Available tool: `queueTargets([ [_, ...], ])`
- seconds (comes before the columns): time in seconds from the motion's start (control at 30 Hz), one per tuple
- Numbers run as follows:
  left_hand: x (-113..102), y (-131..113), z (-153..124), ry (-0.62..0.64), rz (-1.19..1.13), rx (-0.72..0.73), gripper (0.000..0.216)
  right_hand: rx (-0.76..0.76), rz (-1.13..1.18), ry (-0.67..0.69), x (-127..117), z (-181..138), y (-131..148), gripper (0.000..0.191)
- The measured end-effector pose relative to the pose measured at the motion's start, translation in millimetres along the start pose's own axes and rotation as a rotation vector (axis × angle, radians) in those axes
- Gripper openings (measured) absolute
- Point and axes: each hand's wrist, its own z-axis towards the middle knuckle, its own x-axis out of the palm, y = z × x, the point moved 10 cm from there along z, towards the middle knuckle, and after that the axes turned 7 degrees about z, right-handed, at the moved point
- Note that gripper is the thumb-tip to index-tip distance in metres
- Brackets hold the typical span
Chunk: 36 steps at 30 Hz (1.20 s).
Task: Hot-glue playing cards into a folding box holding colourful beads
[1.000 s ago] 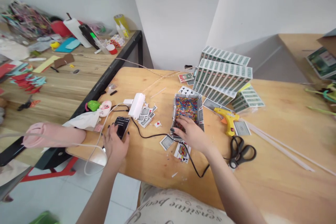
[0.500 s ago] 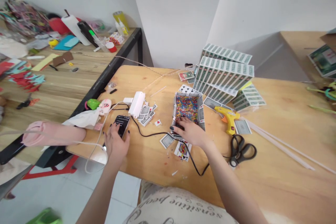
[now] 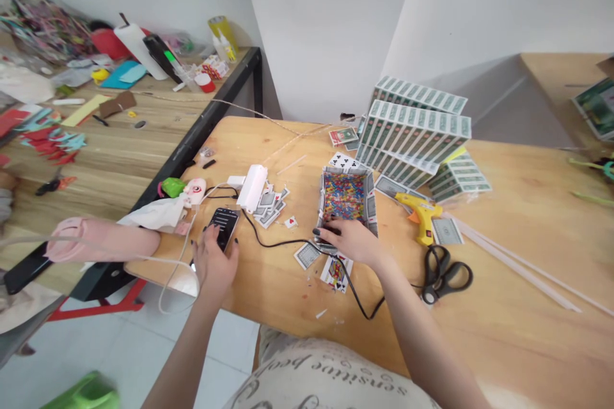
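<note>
My left hand [image 3: 213, 262] rests on a black phone [image 3: 224, 225] lying on the wooden table [image 3: 503, 307], thumb and fingers around its near end. My right hand [image 3: 348, 241] lies on the near edge of a small box made of playing cards [image 3: 346, 199], whose inside is lined with colourful paper. Its fingers curl over the box's front wall. A black cable [image 3: 283, 244] runs under the right hand. Loose playing cards [image 3: 336, 271] lie just below that hand.
A yellow glue gun [image 3: 421, 214] and black scissors [image 3: 444, 273] lie to the right of the box. Stacked card packs [image 3: 417, 140] stand behind it. A white charger block [image 3: 253, 187], cut cards and a pink roll [image 3: 103, 241] sit to the left. A cluttered second table [image 3: 96, 140] stands further left.
My right hand has slid a little toward the box's near left corner. The left hand stays on the phone. The view shifted slightly.
</note>
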Motion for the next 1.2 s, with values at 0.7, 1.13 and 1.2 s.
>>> queueTargets([
  [0.7, -1.8, 11.3, -7.9, -0.008, 0.000, -0.043, 0.065, 0.225, -0.318, -0.044, -17.2, -0.4, -4.1, 0.031],
  [1.13, -6.7, 4.7, -20.7, -0.012, -0.002, -0.023, 0.063, 0.185, -0.270, -0.054, -23.5, -21.5, -0.1, 0.033],
  [1.2, -10.2, 1.6, -28.1, -0.022, 0.000, -0.021, 0.063, 0.183, -0.261, -0.057, -23.3, -22.0, -0.9, 0.033],
])
